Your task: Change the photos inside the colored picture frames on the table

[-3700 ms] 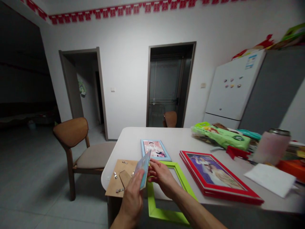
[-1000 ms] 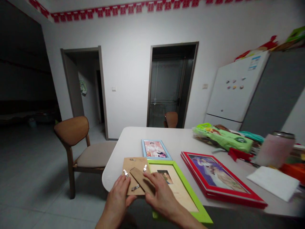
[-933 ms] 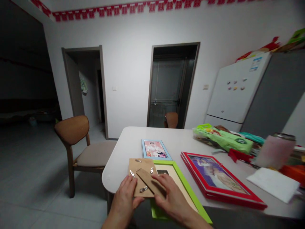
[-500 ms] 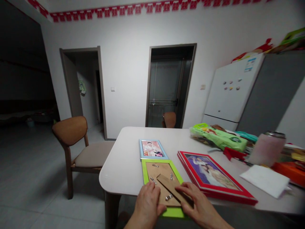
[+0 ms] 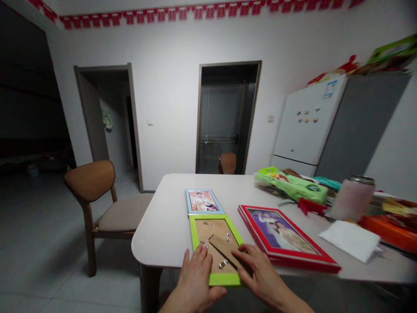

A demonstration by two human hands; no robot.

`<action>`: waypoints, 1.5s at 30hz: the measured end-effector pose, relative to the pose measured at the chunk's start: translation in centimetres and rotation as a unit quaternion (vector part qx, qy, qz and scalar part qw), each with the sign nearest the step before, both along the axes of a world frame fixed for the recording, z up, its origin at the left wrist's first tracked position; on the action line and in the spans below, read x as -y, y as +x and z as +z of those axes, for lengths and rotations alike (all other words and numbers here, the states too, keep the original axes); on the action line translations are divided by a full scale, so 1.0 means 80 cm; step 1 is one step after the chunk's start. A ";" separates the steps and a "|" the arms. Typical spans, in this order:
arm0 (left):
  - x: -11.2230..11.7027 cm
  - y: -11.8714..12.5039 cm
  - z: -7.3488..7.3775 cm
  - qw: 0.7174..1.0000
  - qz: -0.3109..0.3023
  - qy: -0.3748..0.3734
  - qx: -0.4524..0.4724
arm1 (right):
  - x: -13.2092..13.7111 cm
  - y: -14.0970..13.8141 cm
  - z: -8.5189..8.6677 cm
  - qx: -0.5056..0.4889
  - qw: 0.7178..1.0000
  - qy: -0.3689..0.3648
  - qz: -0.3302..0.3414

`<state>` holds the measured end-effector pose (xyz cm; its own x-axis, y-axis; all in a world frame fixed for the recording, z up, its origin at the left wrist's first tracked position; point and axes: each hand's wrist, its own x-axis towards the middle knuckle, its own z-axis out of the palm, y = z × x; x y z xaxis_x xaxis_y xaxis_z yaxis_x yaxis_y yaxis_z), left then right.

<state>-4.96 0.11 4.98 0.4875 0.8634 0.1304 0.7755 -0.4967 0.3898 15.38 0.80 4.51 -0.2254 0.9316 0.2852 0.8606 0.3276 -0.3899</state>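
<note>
A lime-green picture frame (image 5: 224,279) lies face down at the table's near edge. Its brown backing board (image 5: 212,230) carries several small metal clips (image 5: 223,264) and a slanted brown stand leg (image 5: 222,248). My left hand (image 5: 194,276) rests on the frame's lower left, fingers stretched out and thumb apart. At the lower right, my right hand (image 5: 260,274) has its bent fingers on the stand leg and its thumb at the frame's edge. A light-blue picture frame (image 5: 188,202) with a photo lies just beyond. Red picture frames (image 5: 321,262) are stacked to the right.
On the white table (image 5: 163,217), a green package (image 5: 302,188), a pink jar with a metal lid (image 5: 355,200), white paper (image 5: 350,239) and an orange box (image 5: 387,232) crowd the right side. A wooden chair (image 5: 93,182) stands left of the table.
My left hand has flattened and its thumb has come off the backing board. The green frame's bottom border shows more between my hands. The view has shifted slightly to the right.
</note>
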 end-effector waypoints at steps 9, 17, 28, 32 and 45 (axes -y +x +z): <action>0.001 -0.007 -0.010 0.998 -0.024 0.020 0.050 | -0.045 -0.008 0.019 0.094 0.995 0.027 -0.028; 0.007 0.001 0.000 0.999 0.013 0.004 0.047 | -0.056 -0.009 0.014 0.098 0.994 0.030 -0.026; 0.000 -0.010 -0.001 0.998 0.005 0.011 0.056 | -0.015 -0.010 0.010 0.068 0.994 0.049 0.070; 0.000 -0.011 0.001 0.998 0.002 0.009 0.055 | 0.009 -0.026 0.016 0.075 0.982 0.063 0.159; -0.004 -0.016 -0.007 0.996 -0.005 0.003 0.091 | 0.016 -0.022 0.027 0.065 0.977 0.047 0.197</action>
<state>-6.22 0.39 4.42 0.4638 0.8574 0.2232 0.6868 -0.5071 0.5208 13.58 -0.45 6.65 -0.6015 0.7365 0.3095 0.7010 0.6724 -0.2377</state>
